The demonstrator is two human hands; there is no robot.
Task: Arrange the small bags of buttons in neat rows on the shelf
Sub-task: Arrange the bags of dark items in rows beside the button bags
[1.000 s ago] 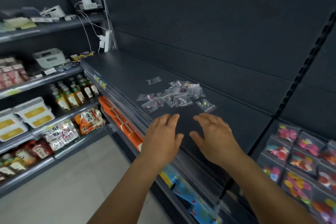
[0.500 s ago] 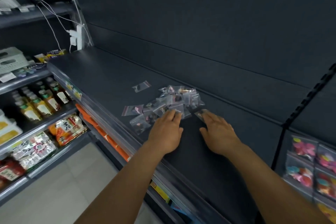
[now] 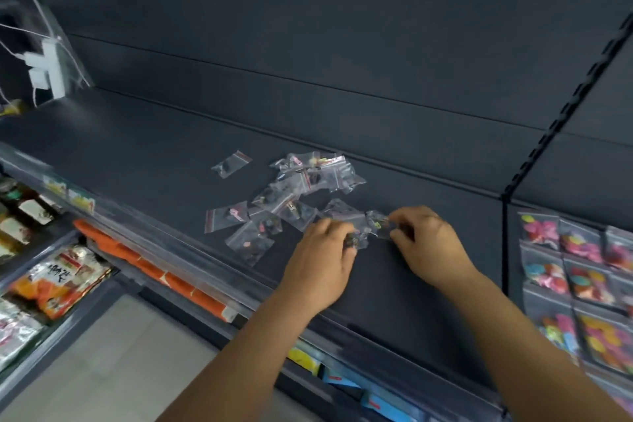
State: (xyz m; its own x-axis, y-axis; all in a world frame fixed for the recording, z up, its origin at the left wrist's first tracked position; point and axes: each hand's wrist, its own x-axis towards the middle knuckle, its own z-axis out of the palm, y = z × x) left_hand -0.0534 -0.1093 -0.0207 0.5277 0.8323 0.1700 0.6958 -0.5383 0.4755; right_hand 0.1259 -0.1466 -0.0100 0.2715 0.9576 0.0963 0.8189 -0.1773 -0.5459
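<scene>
head view, looking down on a dark shelf (image 3: pixel 137 147). left hand (image 3: pixel 322 264) with fingers curled, pinching a small clear bag (image 3: pixel 356 240) at its fingertips; right hand (image 3: pixel 428 243) likewise curled, pinching a second bag (image 3: pixel 380 223) just beside the first, the two grips nearly touching. loose pile of button bags (image 3: pixel 308 178) lying unsorted just beyond and left of both grips; one stray bag (image 3: pixel 231 164) further left, apart from the pile. larger packets of coloured buttons (image 3: pixel 579 271) in rows on the neighbouring shelf section, right of the right hand. snack packets (image 3: pixel 58 277) on lower shelves, far left.
</scene>
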